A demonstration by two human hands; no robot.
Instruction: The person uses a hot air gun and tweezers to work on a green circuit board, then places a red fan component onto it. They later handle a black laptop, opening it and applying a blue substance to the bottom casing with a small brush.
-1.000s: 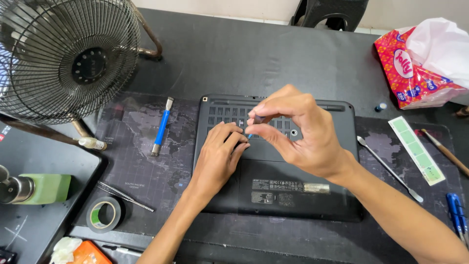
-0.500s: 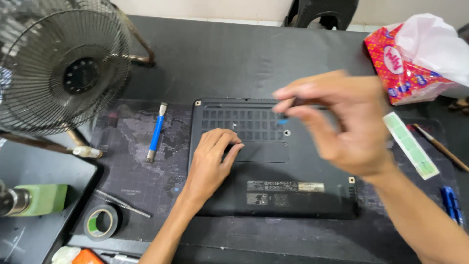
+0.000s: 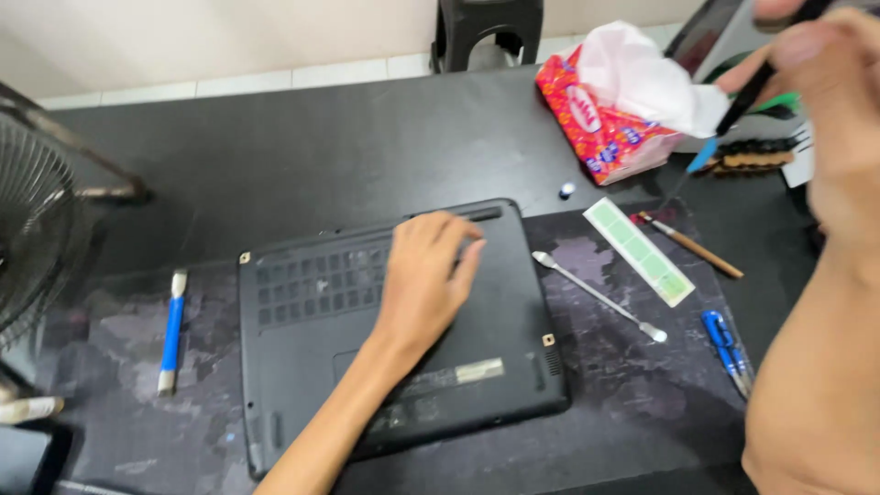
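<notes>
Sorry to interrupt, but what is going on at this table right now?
A person has a black laptop lying bottom-up on a dark mat. Their left hand rests flat on its underside, near the vent grille. Their right hand is raised at the far right, gripping a thin screwdriver with a blue collar. A metal spudger and a blue-handled tool lie beside the laptop.

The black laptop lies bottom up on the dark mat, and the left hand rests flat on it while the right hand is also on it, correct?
Not quite. In the head view the right hand is raised off the black laptop, holding a thin dark screwdriver. The left hand does rest flat on it.
</notes>
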